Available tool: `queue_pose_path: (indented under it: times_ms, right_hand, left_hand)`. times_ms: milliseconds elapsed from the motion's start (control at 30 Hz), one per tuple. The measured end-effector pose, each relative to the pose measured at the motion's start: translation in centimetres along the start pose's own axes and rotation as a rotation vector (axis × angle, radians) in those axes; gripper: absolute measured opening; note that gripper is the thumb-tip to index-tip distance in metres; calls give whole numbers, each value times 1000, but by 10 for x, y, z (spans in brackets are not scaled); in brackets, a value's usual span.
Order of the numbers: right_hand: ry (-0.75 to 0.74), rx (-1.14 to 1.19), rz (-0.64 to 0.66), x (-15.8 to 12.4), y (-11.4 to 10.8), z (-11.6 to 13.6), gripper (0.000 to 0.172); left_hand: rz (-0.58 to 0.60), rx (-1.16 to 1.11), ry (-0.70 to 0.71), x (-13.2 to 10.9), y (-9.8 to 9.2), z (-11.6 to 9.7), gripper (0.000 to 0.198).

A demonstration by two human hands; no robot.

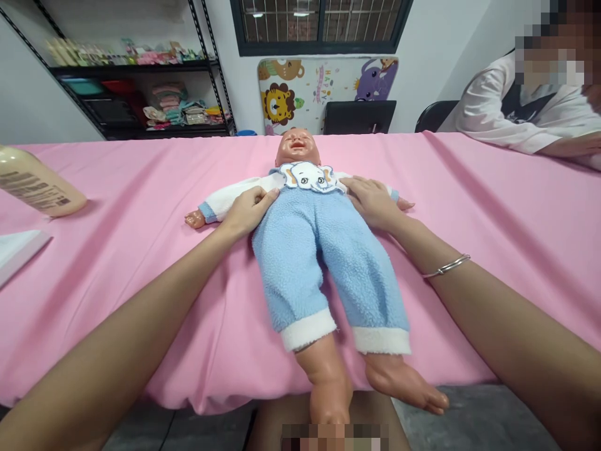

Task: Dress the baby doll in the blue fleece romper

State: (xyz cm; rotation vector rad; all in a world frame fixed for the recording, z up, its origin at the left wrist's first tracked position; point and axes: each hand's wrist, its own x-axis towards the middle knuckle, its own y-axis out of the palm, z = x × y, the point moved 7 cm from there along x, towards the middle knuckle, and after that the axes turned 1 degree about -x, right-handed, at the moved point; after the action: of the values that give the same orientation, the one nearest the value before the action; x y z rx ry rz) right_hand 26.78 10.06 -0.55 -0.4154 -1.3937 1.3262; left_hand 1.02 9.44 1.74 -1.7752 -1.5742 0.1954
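A baby doll point(300, 244) lies on its back, its head at the far side and its bare feet hanging over the near table edge. It wears fleecy light-blue trousers with white cuffs, white sleeves and an elephant-face bib point(307, 177). At the doll's waist, on the left, my left hand point(246, 210) is closed, thumb and fingers at the edge of the clothing; its fingertips are partly hidden. On the other side, my right hand point(373, 202) lies over the white sleeve and the side of the chest, fingers stretched out. Both doll arms are spread sideways.
Pink cloth point(469, 250) covers the table. A beige bottle point(40, 185) lies at the left, near a white flat object point(21, 250). A person in a white coat point(493, 103) sits at the far right. Behind stand a black shelf rack point(136, 67) and a dark monitor point(359, 117).
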Motion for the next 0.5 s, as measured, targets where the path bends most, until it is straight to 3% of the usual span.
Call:
queue_pose_path:
  times_ms: [100,233,300,400,500]
  right_hand:
    - [127,-152,-45,-10,-9,-37,40]
    - [269,-114,-221,-18,-30,-64,33]
    - [295,-74,-294,-18,-39,-56,32]
    - [252,45,-370,-12,-46,-21,31]
    - [247,363,-242,-3,-31,9,17]
  left_hand:
    - [68,-102,-62,0,3,7,43]
    - [46,-268,-82,0,4,9,37]
    - [-4,-286,-63,0,2,7,36]
    - [-34,-225,-4,1,1,1,34]
    - [24,-76,79,0,4,-9,33]
